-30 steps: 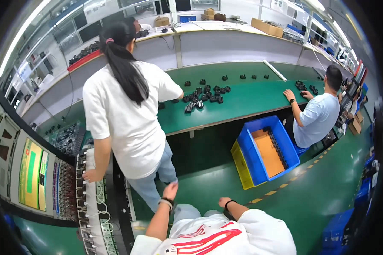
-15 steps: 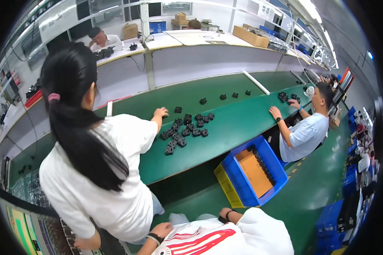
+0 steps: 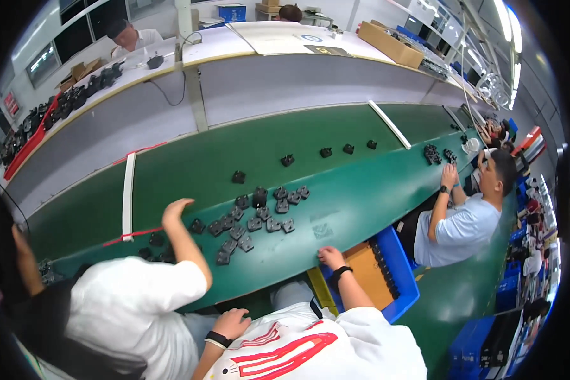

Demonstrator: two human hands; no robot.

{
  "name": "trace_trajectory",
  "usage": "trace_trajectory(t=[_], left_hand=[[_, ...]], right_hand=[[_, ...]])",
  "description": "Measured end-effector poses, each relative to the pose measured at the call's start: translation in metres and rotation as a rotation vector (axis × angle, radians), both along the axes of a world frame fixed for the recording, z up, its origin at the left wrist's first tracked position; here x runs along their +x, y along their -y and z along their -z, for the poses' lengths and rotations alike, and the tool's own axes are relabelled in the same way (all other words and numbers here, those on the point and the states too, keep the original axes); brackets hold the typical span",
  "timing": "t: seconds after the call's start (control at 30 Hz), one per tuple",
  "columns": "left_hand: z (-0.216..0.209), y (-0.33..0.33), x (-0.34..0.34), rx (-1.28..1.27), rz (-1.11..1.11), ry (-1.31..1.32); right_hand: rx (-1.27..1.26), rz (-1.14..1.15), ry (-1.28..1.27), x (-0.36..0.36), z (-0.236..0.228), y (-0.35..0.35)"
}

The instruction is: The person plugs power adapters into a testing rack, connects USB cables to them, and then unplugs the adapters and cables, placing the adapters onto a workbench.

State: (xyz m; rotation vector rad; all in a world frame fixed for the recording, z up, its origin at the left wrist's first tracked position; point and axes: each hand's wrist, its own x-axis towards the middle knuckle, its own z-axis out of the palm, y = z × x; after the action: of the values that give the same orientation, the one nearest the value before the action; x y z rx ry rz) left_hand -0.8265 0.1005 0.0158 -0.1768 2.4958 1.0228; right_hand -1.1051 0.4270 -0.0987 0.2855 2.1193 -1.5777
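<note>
My left hand (image 3: pixel 232 323) lies on my lap beside my white shirt, its fingers loosely extended and holding nothing I can see. At the near edge of the green workbench (image 3: pixel 278 256), my right hand (image 3: pixel 331 257) has its fingers curled in, with no object showing in them. Beyond it, to the left, spreads a loose cluster of small black molded parts (image 3: pixel 254 223). Under my right forearm stands a blue bin (image 3: pixel 406 304) with a brown cardboard sheet (image 3: pixel 364 269) and a row of black parts (image 3: pixel 386 272) along one side.
A co-worker in white (image 3: pixel 133 310) at my left reaches over the bench. Another in light blue (image 3: pixel 453 231) sits at the right, hands together near more black parts (image 3: pixel 432 154). Single parts (image 3: pixel 287 160) lie spaced along the dark green strip. A yellow crate (image 3: pixel 323 291) stands by the bin.
My right hand has risen from my lap to the bench edge. My view has shifted left. The co-worker at left leans lower; the one at right has brought both hands together.
</note>
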Motion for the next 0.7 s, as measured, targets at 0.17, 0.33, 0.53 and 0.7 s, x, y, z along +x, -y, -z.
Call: trace_trajectory(t=[0.17,0.33,0.53,0.7], left_hand=[[-0.054,-0.024,-0.117,-0.054,-0.120,-0.079],[-0.039,0.001,-0.262,0.006,-0.184,-0.367],[-0.003,0.100,-0.389,-0.277,-0.556,-0.119],[0.025,0.124,-0.461,-0.378,-0.479,0.295]], right_hand=[[-0.013,0.147,0.031,-0.158,-0.016,-0.061],[0.190,0.163,-0.211,-0.327,-0.006,-0.112],[0.641,-0.072,-0.291,-0.429,-0.062,-0.044],[1.029,-0.376,-0.479,-0.456,-0.080,-0.031]])
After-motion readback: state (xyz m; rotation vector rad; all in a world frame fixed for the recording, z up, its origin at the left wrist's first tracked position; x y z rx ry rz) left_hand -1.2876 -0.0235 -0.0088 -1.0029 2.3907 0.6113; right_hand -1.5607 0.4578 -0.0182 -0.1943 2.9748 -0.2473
